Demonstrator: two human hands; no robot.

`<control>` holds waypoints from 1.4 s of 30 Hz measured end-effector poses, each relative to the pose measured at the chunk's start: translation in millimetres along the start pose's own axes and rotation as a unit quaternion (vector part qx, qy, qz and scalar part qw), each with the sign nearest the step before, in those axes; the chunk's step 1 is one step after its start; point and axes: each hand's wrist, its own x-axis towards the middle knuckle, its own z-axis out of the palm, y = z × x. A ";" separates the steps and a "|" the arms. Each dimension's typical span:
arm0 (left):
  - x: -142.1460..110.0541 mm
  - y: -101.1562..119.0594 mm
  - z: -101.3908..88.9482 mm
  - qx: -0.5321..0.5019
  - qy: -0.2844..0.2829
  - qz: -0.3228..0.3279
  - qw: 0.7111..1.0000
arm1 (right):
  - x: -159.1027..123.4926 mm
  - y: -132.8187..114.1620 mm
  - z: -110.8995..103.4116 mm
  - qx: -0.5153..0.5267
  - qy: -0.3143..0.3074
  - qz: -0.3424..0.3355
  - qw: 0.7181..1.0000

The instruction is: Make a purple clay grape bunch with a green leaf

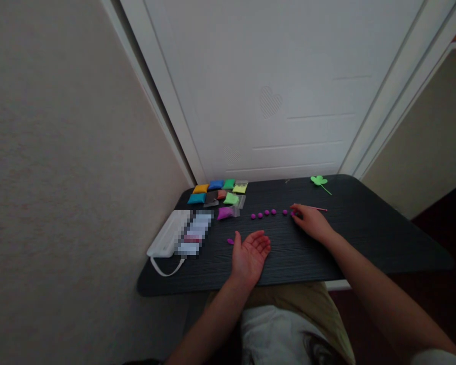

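My left hand (250,257) rests palm up near the front of the table, fingers loosely spread and nothing in the palm. Beside its thumb lies a small flat purple clay piece (230,242). Several purple clay balls (266,212) form a row across the middle of the table. At the row's right end, my right hand (312,221) has its thumb and fingertips closed around another purple clay ball (293,213), which is partly hidden. A thin pink stick (319,208) lies just behind that hand. Farther back is a light green four-petal clay shape (319,181) with a stem.
Packets of coloured clay (216,185) lie at the back left, with an opened purple packet (225,212) in front. A white case (169,234), a blurred-out phone (195,233) and a white cable (166,275) occupy the left side. A white door (273,61) stands behind the dark table (380,228).
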 end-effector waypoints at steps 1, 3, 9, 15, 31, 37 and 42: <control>-0.1 0.2 0.1 0.000 0.001 0.000 1.000 | 0.2 0.4 0.9 -0.005 -0.001 -0.001 1.000; 0.0 0.6 0.1 0.000 0.001 0.001 1.000 | 0.6 1.2 1.5 -0.016 -0.003 -0.003 1.000; 0.6 -2.0 -0.4 0.005 -0.006 0.005 1.000 | 0.5 -0.2 2.7 -0.031 -0.012 -0.003 0.999; -14.2 18.1 -0.7 0.187 -0.017 0.073 0.979 | -7.0 -1.3 -15.3 -0.015 0.007 0.004 1.000; -8.9 78.6 -40.4 0.859 0.031 0.229 0.456 | -70.2 -52.4 -27.8 0.194 0.050 0.034 0.979; -7.6 76.1 -42.8 0.866 0.017 0.257 0.430 | -68.8 -68.4 -14.8 0.242 0.024 0.007 0.970; -10.8 74.6 -42.4 0.867 -0.025 0.255 0.427 | -71.8 -71.9 -9.7 0.255 0.016 0.009 0.967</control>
